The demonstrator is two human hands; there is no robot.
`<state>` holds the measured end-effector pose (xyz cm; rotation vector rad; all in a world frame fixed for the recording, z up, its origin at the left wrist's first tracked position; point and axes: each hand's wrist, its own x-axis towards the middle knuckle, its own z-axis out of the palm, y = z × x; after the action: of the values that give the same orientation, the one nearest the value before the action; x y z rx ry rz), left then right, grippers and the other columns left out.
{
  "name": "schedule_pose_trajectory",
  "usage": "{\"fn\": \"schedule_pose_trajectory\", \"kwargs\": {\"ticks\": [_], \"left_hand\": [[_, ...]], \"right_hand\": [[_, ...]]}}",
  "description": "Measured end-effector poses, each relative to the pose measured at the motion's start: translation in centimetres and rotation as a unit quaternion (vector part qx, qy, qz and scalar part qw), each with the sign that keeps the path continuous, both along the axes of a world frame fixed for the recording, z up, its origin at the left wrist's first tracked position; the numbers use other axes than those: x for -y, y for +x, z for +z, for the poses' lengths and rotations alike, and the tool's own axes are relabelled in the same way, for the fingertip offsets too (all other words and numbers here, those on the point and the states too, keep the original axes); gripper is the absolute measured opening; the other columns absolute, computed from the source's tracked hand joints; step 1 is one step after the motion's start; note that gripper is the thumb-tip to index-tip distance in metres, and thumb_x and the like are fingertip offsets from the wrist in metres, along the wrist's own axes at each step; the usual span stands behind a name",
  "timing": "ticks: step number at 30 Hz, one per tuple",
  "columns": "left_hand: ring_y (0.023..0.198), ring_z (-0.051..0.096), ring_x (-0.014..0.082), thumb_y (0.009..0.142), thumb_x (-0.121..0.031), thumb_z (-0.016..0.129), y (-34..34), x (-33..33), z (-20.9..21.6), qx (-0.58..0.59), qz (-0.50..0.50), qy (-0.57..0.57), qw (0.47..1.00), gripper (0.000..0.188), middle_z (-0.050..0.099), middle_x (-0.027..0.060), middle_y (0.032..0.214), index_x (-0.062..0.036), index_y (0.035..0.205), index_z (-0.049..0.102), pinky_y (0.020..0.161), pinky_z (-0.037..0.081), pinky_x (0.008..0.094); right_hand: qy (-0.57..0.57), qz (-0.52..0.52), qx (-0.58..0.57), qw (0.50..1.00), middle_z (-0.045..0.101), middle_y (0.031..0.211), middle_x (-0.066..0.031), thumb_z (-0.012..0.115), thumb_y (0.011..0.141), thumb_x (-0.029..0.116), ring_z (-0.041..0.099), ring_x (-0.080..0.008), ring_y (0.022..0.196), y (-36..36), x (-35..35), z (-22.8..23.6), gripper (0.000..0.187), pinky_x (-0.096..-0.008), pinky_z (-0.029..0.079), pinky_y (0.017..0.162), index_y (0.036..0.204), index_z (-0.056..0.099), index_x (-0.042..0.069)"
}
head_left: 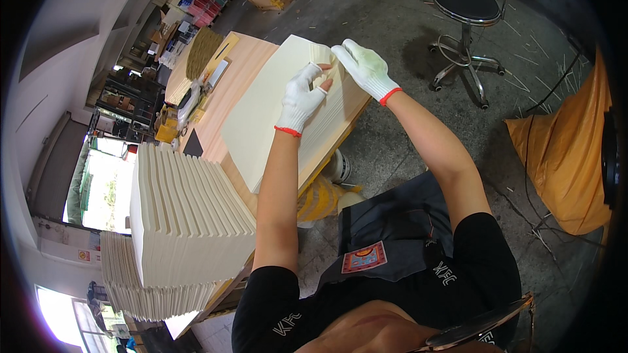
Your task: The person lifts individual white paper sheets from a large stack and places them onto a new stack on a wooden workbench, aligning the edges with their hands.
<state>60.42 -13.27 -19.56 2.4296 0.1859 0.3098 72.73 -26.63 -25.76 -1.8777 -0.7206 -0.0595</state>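
In the head view, reaches with both arms over a pale wooden table (252, 49), wearing a black shirt (487, 248), a dark grey apron (392, 216) with a colourful patch (364, 258), and white knitted gloves with red cuffs. Has a broad stack of cream sheets (261, 111) lying along the right side of the table, with layered edges facing the floor side. Rests the left hand (302, 95) on the stack near its far right corner, with thumb and forefinger bare at the tips and slightly parted beside the sheet edges; cannot tell whether any paper is pinched there. Sets the right hand (366, 68) at that same corner, just to the right of the left one, with fingers straight and close together; cannot tell whether it grips any sheets. Shows nearer and to the left a tall pile of thick cream bundles (190, 189), and past it on the table a small black rectangle (193, 144) and a brown stack (204, 52). Shows below the table's right edge a yellow sack (320, 199) and a white bucket (339, 167); well apart on the grey floor (392, 0), a black stool (466, 1) and, by the right rim, an orange sheet (562, 163).
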Motion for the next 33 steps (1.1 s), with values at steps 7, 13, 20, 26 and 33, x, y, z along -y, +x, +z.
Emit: {"fn": "schedule_pose_trajectory", "kwargs": {"ticks": [7,13,20,26,33], "left_hand": [[0.096,0.066,0.0301,0.091,-0.011,0.061,0.3,-1.3,-1.1,0.078,-0.045,0.07,0.993,0.024,0.069,0.0154,0.102,-0.007,0.114,0.067,0.085,0.051,0.0356],[0.096,0.067,0.0223,0.089,-0.014,0.068,0.4,-1.5,-1.3,0.082,-0.048,0.117,0.989,0.022,0.071,0.0141,0.103,-0.0051,0.11,0.068,0.086,0.051,0.0341],[0.096,0.068,0.0228,0.087,-0.015,0.072,0.3,-1.4,-0.9,0.073,-0.039,0.115,0.99,0.025,0.073,0.0137,0.102,-0.0055,0.11,0.069,0.087,0.051,0.0344],[0.098,0.068,0.0294,0.081,-0.008,0.07,0.3,-0.7,-0.8,0.086,-0.051,0.138,0.985,0.03,0.071,0.0159,0.106,-0.007,0.111,0.069,0.089,0.051,0.037],[0.101,0.066,0.0342,0.074,-0.003,0.068,-0.5,-1.7,-1.5,0.18,-0.076,0.236,0.952,0.069,0.067,0.0168,0.117,-0.0198,0.139,0.055,0.09,0.053,0.0413]], "right_hand": [[-0.014,-0.007,0.0,1.0,0.067,0.09,-0.0189,0.04,0.1,0.056,0.065,-0.0404,0.089,-0.3,-0.2,0.3,0.049,-0.049,0.047,0.076,0.099,0.056,0.01],[0.005,0.001,0.002,1.0,0.067,0.091,-0.0193,0.039,0.1,0.056,0.065,-0.0407,0.09,-0.1,-0.4,-0.2,0.048,-0.0501,0.047,0.076,0.1,0.055,0.011],[0.002,-0.001,0.002,1.0,0.067,0.09,-0.0205,0.039,0.1,0.057,0.064,-0.0416,0.089,-0.1,-0.4,-0.1,0.049,-0.0508,0.047,0.076,0.099,0.056,0.01],[0.009,-0.001,0.004,1.0,0.067,0.09,-0.0203,0.041,0.1,0.056,0.064,-0.0411,0.089,0.1,-0.3,-0.3,0.048,-0.0504,0.047,0.076,0.1,0.057,0.01],[-0.027,-0.041,0.303,0.952,0.067,0.095,-0.0101,0.059,0.089,0.039,0.064,-0.0296,0.094,-1.5,2.0,2.0,0.03,-0.0422,0.049,0.087,0.095,0.064,0.01]]}}
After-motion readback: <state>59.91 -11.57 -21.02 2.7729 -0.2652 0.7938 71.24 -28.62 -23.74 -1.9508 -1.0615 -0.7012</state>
